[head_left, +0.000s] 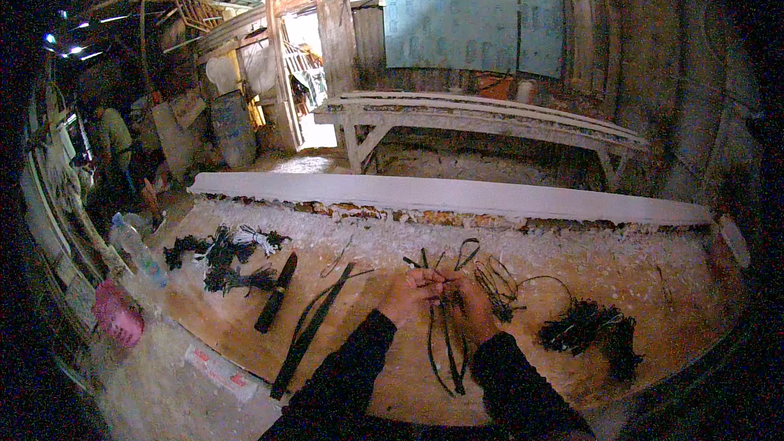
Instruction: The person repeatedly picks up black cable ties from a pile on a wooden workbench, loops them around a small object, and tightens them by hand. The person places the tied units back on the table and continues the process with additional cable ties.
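Observation:
Close together over the wooden board, my left hand (411,295) and my right hand (471,304) pinch thin dark cord strips (447,351) between their fingertips. The strips hang down toward me, and a loop stands out beyond my fingers. Just right of my right hand lies a loose tangle of thin cord (496,284). Farther right is a bundle of black cords (590,335). Left of my left hand lie long dark strips (314,331) and a flat black object with a reddish-brown end (276,294), perhaps a knife. More black cord bundles (229,261) lie beyond it.
A long whitish beam (449,194) runs along the board's far side, with pale crumbs before it. Left stand a clear plastic bottle (137,249) and a pink bag-like thing (118,313). Behind are a long bench (490,118) and, far left, another person (117,143).

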A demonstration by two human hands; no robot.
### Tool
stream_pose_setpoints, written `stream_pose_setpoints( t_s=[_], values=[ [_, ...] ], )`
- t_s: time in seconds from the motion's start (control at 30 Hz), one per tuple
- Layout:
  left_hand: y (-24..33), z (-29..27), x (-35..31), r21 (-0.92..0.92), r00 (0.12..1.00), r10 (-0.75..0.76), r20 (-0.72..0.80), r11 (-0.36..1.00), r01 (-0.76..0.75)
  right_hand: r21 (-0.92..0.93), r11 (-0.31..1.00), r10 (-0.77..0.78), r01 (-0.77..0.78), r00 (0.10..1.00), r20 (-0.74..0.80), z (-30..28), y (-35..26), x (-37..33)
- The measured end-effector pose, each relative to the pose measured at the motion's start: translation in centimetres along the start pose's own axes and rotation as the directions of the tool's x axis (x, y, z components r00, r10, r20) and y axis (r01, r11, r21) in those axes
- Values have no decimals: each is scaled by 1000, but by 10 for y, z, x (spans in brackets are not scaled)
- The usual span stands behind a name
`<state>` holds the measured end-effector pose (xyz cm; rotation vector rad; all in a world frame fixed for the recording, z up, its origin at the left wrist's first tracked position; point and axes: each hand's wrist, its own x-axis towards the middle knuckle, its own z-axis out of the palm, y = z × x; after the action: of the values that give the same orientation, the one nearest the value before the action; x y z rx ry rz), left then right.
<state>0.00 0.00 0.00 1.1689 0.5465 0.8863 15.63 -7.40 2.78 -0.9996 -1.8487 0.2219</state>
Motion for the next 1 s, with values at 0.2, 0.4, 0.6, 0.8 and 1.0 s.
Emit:
stream_pose_setpoints(
  t_s=[0.2,0.4,0.6,0.8,1.0],
  values=[
    [22,6,-7,85,999,-38,2,996,38,34,999,24,-22,997,-74,1,-6,7],
    [31,11,-8,96,1000,-17,-20,995,19,-67,997,25,-33,994,-107,-1,-7,6],
    [28,15,-10,81,987,20,-158,997,-7,-32,999,-10,6,991,-132,5,-9,7],
    [10,13,-2,272,942,261,-209,941,-201,-43,998,37,-42,991,-129,7,-13,4],
    [5,21,-1,514,855,496,-150,778,-361,136,978,192,-160,943,-271,17,-1,2]
  ],
)
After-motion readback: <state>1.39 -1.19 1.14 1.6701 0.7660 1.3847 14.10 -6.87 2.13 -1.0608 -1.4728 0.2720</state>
